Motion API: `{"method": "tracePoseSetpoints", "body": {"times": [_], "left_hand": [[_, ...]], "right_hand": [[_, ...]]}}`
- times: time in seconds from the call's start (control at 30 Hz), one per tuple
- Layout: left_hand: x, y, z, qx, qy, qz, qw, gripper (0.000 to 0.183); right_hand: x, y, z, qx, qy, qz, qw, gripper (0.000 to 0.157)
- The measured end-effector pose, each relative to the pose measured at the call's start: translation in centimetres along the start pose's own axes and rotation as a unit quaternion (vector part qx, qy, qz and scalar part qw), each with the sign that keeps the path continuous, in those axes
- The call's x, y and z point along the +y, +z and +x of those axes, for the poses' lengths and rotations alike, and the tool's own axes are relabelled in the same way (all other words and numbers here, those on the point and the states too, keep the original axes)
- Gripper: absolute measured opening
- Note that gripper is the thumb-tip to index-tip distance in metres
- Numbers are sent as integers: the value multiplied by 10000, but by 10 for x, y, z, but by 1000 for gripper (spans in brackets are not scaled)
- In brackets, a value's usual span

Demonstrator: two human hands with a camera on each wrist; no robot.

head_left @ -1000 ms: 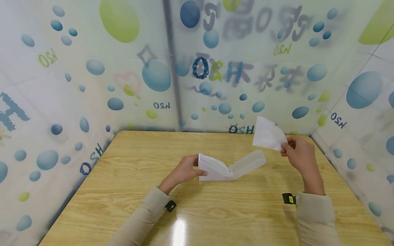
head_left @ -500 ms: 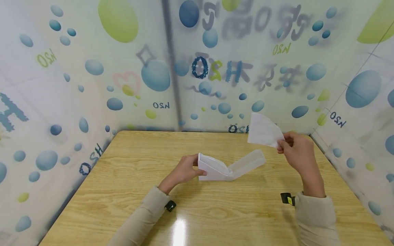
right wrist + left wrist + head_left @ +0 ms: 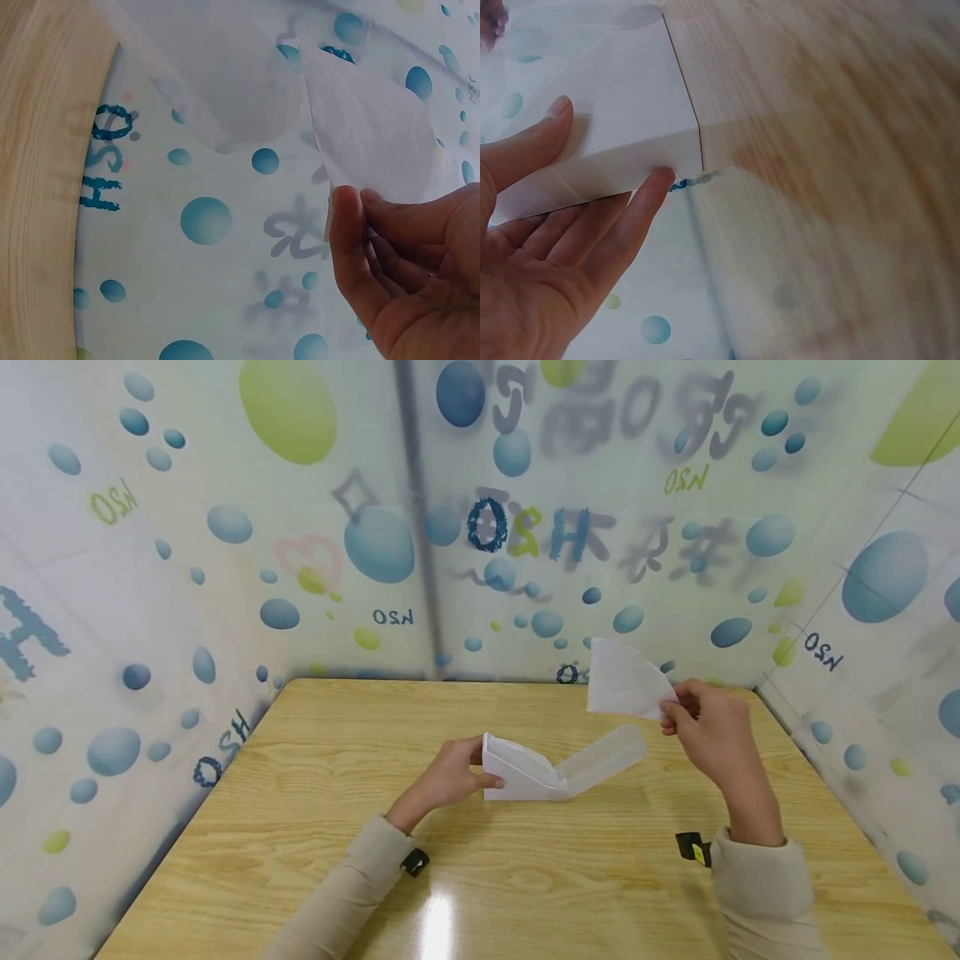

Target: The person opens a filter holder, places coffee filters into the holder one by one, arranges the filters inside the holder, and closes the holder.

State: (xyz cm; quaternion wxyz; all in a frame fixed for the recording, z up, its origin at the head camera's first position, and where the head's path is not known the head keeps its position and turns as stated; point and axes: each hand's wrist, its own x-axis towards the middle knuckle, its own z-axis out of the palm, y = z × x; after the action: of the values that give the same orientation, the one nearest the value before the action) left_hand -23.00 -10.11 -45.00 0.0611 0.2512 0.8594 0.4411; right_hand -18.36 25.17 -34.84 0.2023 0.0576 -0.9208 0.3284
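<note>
A white box (image 3: 517, 773) with a slanted open top stands on the wooden table, its translucent lid (image 3: 604, 760) swung out to the right. White paper shows inside the opening. My left hand (image 3: 450, 772) grips the box's left end; in the left wrist view, the thumb (image 3: 555, 124) lies on one face and the fingers reach round the end wall. Above the lid, my right hand (image 3: 716, 727) pinches a white fan-shaped coffee filter paper (image 3: 626, 681) by one corner between thumb and fingers. The paper (image 3: 367, 127) is raised, apart from the box.
The wooden table (image 3: 337, 727) runs back to a wall curtain (image 3: 315, 527) printed with blue and green dots and H2O lettering. Similar printed sheets flank both sides. A black wrist camera (image 3: 693, 849) hangs by the right sleeve, another (image 3: 415, 862) by the left.
My right hand has moved left with the coffee filter paper, bringing it over the open lid. The left hand and the box have stayed in place.
</note>
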Motion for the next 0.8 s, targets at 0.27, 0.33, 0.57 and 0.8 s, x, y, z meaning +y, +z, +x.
{"method": "tracePoseSetpoints", "body": {"times": [0.27,0.33,0.57,0.8], "left_hand": [[0,0,0,0,11,16,10000,40],[0,0,0,5,16,34,10000,40],[1,0,-1,10,11,70,10000,39],[-1,0,0,-3,62,47,10000,39]], "right_hand": [[-9,4,-2,-110,-179,115,9997,16],[-11,5,-3,-151,-192,149,9996,16],[-19,11,-3,-124,-387,121,9991,11],[-25,15,-6,-155,-503,156,9985,8]]}}
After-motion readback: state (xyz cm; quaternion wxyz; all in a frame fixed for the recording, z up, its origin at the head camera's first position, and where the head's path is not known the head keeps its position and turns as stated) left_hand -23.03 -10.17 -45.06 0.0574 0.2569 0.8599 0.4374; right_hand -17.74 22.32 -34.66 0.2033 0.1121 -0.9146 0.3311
